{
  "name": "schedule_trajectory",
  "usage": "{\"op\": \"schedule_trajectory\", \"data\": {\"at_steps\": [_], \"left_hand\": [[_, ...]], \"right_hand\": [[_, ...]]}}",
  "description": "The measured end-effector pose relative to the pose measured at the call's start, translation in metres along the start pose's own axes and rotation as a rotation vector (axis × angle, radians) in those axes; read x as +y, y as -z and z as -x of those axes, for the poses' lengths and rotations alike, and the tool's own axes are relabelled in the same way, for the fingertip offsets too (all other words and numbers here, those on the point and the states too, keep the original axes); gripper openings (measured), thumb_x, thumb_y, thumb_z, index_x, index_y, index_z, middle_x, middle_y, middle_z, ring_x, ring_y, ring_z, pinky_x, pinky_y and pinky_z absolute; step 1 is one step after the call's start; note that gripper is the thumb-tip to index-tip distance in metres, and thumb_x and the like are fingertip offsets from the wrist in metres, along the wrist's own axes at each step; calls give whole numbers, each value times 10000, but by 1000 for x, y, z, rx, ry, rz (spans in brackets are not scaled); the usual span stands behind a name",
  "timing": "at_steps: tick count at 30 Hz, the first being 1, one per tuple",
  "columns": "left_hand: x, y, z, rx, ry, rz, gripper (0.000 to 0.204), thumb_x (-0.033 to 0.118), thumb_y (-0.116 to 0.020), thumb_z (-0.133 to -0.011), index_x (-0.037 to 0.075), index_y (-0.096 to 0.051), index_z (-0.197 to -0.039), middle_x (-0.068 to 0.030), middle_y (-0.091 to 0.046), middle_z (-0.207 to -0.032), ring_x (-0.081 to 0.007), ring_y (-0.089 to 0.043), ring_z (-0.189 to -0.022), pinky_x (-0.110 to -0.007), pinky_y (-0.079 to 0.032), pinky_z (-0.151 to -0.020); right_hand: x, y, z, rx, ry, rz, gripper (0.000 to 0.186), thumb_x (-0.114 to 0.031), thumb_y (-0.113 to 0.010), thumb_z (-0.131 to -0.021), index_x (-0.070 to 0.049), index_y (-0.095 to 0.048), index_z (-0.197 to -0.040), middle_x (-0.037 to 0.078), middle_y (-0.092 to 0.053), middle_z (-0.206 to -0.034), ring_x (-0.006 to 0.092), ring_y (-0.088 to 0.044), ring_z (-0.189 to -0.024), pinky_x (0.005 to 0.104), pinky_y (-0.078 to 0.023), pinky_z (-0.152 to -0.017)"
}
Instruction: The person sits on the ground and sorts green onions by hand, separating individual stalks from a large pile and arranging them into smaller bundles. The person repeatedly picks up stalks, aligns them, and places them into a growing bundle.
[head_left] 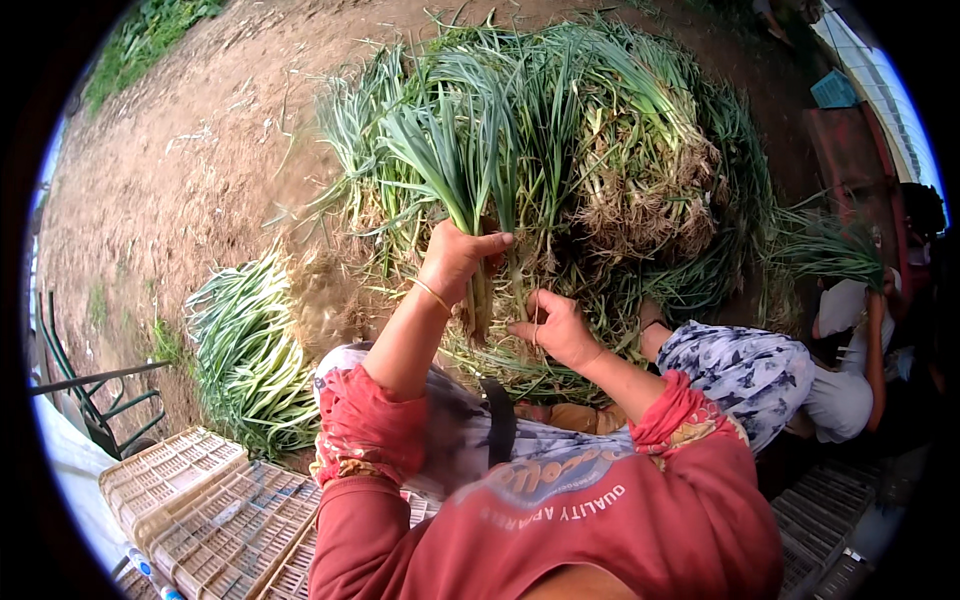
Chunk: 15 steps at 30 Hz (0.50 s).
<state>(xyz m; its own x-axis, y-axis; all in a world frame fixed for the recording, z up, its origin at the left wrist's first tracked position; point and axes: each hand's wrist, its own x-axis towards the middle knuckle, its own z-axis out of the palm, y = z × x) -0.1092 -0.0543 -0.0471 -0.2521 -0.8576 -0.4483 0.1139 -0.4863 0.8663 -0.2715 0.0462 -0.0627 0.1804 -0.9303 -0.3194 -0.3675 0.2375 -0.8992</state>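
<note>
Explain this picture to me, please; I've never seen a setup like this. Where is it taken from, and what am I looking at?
There is no machine here: a person works with two bare hands. The single picture comes from a wide fisheye camera worn on the head, looking down, so straight edges bend near the rim. The left hand grips a bunch of long green onions, leaves pointing away from the body. The right hand is beside the lower stems, fingers curled; I can't tell whether it pinches anything. On the bare ground ahead lies a big heap of similar plants, some showing roots. A smaller pile lies to the left, near pale slatted crates. At far right, another person's hand holds more greens.
</note>
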Motion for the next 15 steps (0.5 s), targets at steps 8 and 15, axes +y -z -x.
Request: {"op": "schedule_trajectory", "data": {"at_steps": [8, 15], "left_hand": [[9, -4, 11, -6, 0, 24, 68, -9, -647, -731, -12, -600, -781, -43, -596, -656, -115, -552, -539, -256, -459, -494], [13, 0, 14, 175, -101, 354, 158, -13, -599, -763, -45, -551, -911, -97, -600, -748, -179, -580, -616, -304, -487, -557]], "right_hand": [[21, 6, -30, -253, -199, -709, 443, -479, -570, -821, -52, -610, -931, 64, -621, -949, 213, -573, -892, 344, -443, -776], [-22, -19, -77, 134, -137, -1558, 171, -206, -482, -911, -57, -549, -859, 112, -611, -966, 246, -575, -882, 378, -443, -869]]}}
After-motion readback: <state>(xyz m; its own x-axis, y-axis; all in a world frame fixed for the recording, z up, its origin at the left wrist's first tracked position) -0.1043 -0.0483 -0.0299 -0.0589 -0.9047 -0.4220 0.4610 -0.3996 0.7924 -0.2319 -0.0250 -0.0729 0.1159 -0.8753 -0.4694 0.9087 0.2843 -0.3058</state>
